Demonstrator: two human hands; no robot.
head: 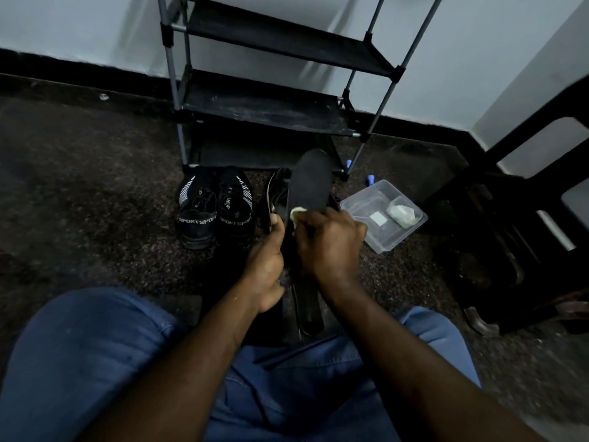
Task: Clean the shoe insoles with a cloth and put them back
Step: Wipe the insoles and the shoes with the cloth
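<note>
Insole [307,183] is held up in front of the seated person, toe end upward, above the floor between the sport shoes [216,215] and the clear container [379,193]. The left hand [266,266] grips its lower side edge, probably to steady the face for wiping. The right hand [328,244], fingers curled, presses the pale cloth [298,213] against the insole's middle. Both forearms reach forward between the knees.

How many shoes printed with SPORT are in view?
2. The left shoe and right shoe stand side by side on the floor before the rack. Dark shapes behind the held insole may hide more.
</note>
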